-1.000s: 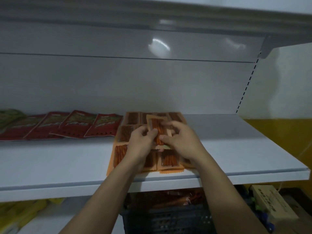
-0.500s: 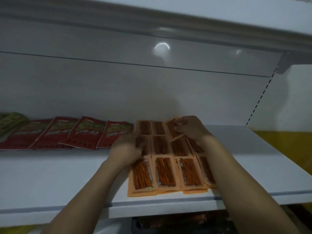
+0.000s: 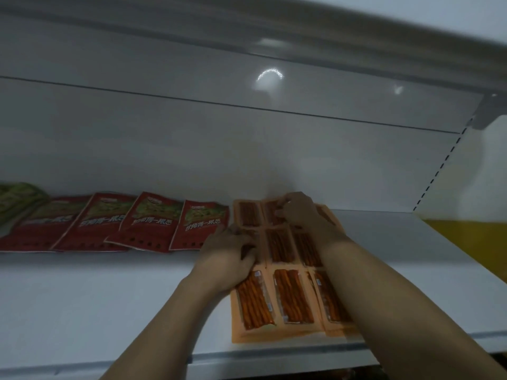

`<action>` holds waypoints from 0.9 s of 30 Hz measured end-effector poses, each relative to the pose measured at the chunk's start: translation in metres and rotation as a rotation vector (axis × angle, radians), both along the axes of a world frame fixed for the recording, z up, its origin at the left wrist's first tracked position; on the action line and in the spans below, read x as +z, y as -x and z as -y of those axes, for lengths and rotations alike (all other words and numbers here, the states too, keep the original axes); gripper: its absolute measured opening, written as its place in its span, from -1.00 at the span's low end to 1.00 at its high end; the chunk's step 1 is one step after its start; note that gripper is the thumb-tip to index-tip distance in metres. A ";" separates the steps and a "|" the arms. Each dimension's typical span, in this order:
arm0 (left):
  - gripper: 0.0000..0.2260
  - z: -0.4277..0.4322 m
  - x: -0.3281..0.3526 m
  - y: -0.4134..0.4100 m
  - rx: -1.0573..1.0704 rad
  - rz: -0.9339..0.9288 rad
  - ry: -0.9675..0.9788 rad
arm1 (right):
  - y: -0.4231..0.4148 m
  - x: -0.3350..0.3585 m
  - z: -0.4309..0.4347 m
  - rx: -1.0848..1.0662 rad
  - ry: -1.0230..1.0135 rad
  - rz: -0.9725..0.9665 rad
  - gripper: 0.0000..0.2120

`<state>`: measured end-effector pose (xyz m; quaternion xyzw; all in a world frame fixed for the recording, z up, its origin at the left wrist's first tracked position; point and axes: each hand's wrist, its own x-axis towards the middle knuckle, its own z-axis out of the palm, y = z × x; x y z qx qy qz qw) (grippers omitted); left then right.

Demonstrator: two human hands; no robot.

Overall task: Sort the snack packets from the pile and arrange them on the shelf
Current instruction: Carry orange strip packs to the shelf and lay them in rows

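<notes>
Orange snack packets (image 3: 290,294) with clear windows showing reddish sticks lie in rows on the white shelf (image 3: 109,297). My left hand (image 3: 227,253) rests palm down on the left packet of the middle row, fingers pressing it. My right hand (image 3: 299,212) reaches to the back row and pinches the edge of an orange packet (image 3: 270,212) there. My right forearm covers the rightmost packets. To the left, red snack packets (image 3: 153,223) lie overlapping in a row on the same shelf.
A green packet (image 3: 16,198) lies at the far left of the shelf. The upper shelf's underside (image 3: 274,28) hangs close overhead. A yellow wall (image 3: 466,237) shows past the shelf's right end. Bare shelf surface lies right of the orange packets.
The view has tilted up and closer. My right hand moved from the middle of the orange packets to the back row. My left hand slid onto the left side of the middle row.
</notes>
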<state>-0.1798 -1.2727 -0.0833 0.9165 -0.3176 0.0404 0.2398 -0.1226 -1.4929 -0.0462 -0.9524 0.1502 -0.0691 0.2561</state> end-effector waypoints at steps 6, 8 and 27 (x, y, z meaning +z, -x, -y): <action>-0.57 0.000 -0.007 -0.004 -0.014 -0.003 -0.014 | 0.003 -0.001 -0.002 0.094 0.200 -0.090 -0.72; -0.63 -0.001 -0.008 -0.003 -0.006 0.005 -0.020 | 0.004 0.000 -0.004 0.112 0.265 -0.097 -0.72; -0.38 -0.006 0.038 0.022 0.137 0.199 -0.001 | 0.121 0.044 0.006 0.187 0.076 0.028 -0.30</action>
